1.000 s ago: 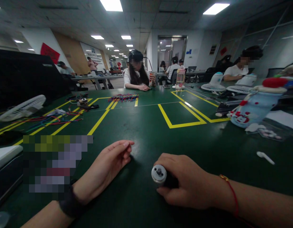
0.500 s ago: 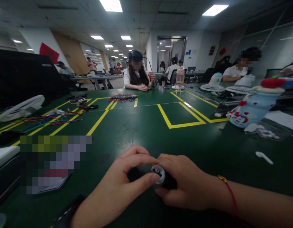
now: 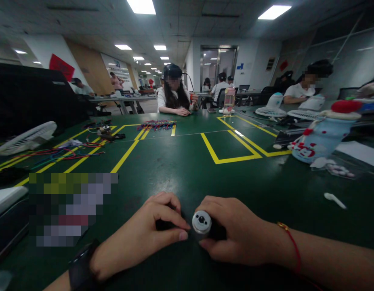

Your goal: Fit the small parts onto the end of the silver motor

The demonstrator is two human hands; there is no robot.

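Note:
My right hand [image 3: 235, 230] is wrapped around a small metal cylinder [image 3: 201, 227] near the table's front edge. The cylinder stands about upright, its round silver end face turned up, with a dark hole in the middle and smaller holes beside it. Its lower part is hidden by the fingers and shadow. Just left of it is my left hand [image 3: 156, 220], holding nothing that I can see. Its thumb and forefinger are slightly apart, close to the cylinder but not gripping it.
On the green table [image 3: 162, 161], marked with yellow tape, lie a bundle of coloured wires [image 3: 156, 125] and loose cables [image 3: 62, 151]. To the right are a blue bottle [image 3: 323, 135] and a white earbud [image 3: 335, 200]. A person [image 3: 174, 95] sits across the table.
My left hand has drawn back leftward from the cylinder's top, where its thumb was resting. The end face now shows as a flat disc with holes; earlier a recess with a central post showed.

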